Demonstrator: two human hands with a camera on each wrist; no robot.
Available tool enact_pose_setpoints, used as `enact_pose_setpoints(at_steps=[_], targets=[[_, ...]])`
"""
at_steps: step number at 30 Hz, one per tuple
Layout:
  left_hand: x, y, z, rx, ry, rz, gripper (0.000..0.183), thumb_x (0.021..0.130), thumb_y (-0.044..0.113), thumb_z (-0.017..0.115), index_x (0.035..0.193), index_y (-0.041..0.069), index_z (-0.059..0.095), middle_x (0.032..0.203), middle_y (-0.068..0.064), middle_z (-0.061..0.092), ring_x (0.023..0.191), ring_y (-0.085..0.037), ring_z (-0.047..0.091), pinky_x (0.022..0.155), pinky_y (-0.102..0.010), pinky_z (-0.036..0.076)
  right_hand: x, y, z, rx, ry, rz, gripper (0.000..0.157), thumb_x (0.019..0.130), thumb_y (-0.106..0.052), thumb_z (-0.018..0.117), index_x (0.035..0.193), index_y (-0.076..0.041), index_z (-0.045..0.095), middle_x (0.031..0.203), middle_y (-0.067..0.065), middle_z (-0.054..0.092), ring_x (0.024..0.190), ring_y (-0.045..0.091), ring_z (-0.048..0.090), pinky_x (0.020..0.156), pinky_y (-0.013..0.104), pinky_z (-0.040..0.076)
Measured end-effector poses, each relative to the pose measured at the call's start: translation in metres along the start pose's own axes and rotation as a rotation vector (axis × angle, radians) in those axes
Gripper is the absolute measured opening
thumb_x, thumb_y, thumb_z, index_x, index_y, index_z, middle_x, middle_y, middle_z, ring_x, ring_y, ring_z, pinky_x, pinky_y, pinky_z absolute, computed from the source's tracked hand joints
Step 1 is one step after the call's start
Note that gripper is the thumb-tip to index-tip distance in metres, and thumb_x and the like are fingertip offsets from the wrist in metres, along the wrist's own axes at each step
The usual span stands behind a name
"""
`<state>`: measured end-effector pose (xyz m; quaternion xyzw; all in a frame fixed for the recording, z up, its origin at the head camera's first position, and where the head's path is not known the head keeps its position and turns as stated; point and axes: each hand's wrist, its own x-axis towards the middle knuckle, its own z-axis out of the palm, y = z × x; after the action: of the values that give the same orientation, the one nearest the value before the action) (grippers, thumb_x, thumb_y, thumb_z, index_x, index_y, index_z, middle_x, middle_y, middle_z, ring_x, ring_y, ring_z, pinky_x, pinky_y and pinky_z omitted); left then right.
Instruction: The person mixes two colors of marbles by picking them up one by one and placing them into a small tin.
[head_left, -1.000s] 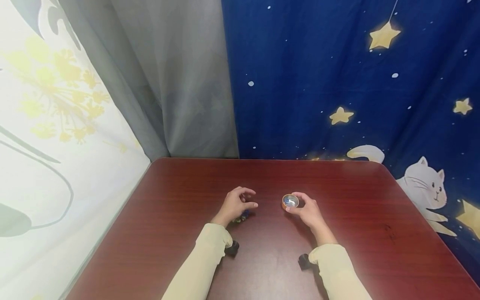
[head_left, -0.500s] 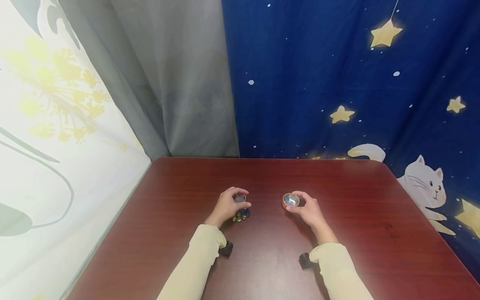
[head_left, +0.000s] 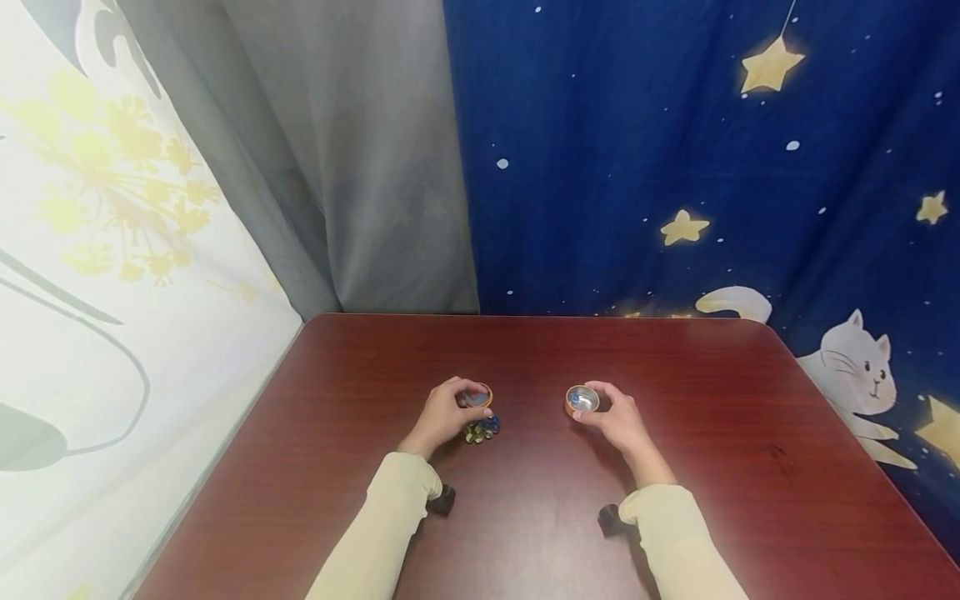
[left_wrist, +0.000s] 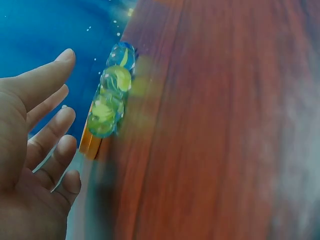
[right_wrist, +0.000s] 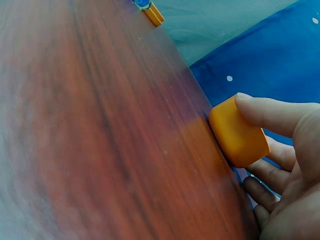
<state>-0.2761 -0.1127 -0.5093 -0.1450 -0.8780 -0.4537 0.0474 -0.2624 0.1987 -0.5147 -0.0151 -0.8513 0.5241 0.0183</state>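
In the head view, my right hand (head_left: 618,421) holds a small round orange tin (head_left: 582,402) between thumb and fingers; it has a shiny silver inside with a bluish patch. Its orange outer wall rests on the table in the right wrist view. My left hand (head_left: 444,414) is beside a shallow orange-rimmed round lid (head_left: 479,397), which lies on the table. The left wrist view has its fingers relaxed and spread, with nothing held. Several green and blue glass marbles (left_wrist: 107,97) sit in a cluster just in front of the lid, near the left thumb.
The hands work over a dark red wooden table (head_left: 525,508). A blue star-patterned curtain (head_left: 600,167) and a grey curtain (head_left: 397,167) hang behind its far edge. White patterned cloth (head_left: 112,333) hangs along the left side.
My left hand has drawn back to the left, uncovering the lid and more of the marbles. The right hand and its tin have stayed in place.
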Motion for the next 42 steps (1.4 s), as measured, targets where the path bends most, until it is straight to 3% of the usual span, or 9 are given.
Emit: enact_pose_setpoints(at_steps=[14, 19, 26, 31, 42], targets=[[-0.005, -0.008, -0.010, -0.002, -0.046, 0.029, 0.029, 0.075, 0.017, 0.085, 0.102, 0.013, 0.073, 0.086, 0.004, 0.061, 0.075, -0.015, 0.054, 0.067, -0.031, 0.047, 0.002, 0.002, 0.002, 0.002, 0.003, 0.002, 0.060, 0.074, -0.013, 0.083, 0.127, -0.006, 0.058, 0.122, 0.019, 0.058, 0.118, 0.035, 0.045, 0.101, 0.053, 0.030], [-0.007, -0.007, -0.015, -0.021, -0.104, 0.026, 0.026, 0.076, 0.014, 0.084, 0.099, 0.013, 0.072, 0.085, 0.001, 0.062, 0.073, -0.015, 0.054, 0.066, -0.030, 0.047, 0.001, 0.001, 0.001, 0.002, 0.001, 0.001, 0.060, 0.074, -0.012, 0.083, 0.127, -0.006, 0.058, 0.122, 0.019, 0.059, 0.118, 0.034, 0.047, 0.100, 0.052, 0.031], [-0.010, -0.006, -0.027, -0.031, -0.218, 0.036, 0.021, 0.076, 0.009, 0.082, 0.094, 0.012, 0.072, 0.082, 0.001, 0.062, 0.070, -0.015, 0.054, 0.063, -0.030, 0.046, 0.000, 0.001, 0.001, 0.016, 0.006, 0.022, 0.061, 0.073, -0.013, 0.083, 0.128, -0.008, 0.058, 0.124, 0.021, 0.052, 0.123, 0.035, 0.035, 0.103, 0.054, 0.026], [-0.011, -0.007, -0.033, -0.038, -0.297, 0.036, 0.021, 0.078, 0.007, 0.081, 0.096, 0.011, 0.073, 0.084, 0.001, 0.065, 0.075, -0.015, 0.057, 0.065, -0.029, 0.047, 0.000, 0.000, 0.001, 0.011, -0.001, 0.025, 0.062, 0.073, -0.014, 0.083, 0.128, -0.008, 0.057, 0.126, 0.021, 0.051, 0.124, 0.036, 0.035, 0.102, 0.055, 0.026], [-0.013, -0.009, -0.039, -0.001, -0.384, 0.052, 0.025, 0.076, -0.002, 0.079, 0.097, 0.011, 0.075, 0.087, -0.001, 0.063, 0.078, -0.017, 0.056, 0.066, -0.030, 0.049, -0.001, 0.001, -0.001, 0.011, -0.011, 0.024, 0.062, 0.074, -0.015, 0.083, 0.129, -0.007, 0.057, 0.127, 0.021, 0.051, 0.124, 0.036, 0.036, 0.102, 0.054, 0.026]])
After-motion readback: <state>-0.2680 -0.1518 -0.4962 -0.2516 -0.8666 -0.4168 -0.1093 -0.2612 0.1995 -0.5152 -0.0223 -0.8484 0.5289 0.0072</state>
